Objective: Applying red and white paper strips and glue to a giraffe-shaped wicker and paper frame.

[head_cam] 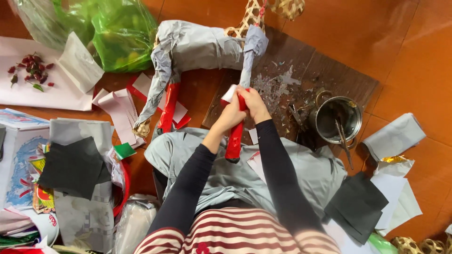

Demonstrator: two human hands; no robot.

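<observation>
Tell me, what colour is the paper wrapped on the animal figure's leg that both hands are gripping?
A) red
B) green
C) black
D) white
A: the left hand and right hand close around a leg of the grey paper-covered figure, and that leg is sheathed in red.

We see our 2 hands meet at the middle: the left hand (pixel 229 114) and right hand (pixel 254 104) touch, both on 1 leg (pixel 234 136) of the paper-covered figure (pixel 197 47), which lies ahead of them on the floor. Right of the hands a board (pixel 306 70) lies flat, with a metal pot (pixel 338 117) at its near right edge. Far left lies a sheet (pixel 28 94) bearing dried chillies (pixel 32 66); behind the figure sits a plastic bag (pixel 122 33).
</observation>
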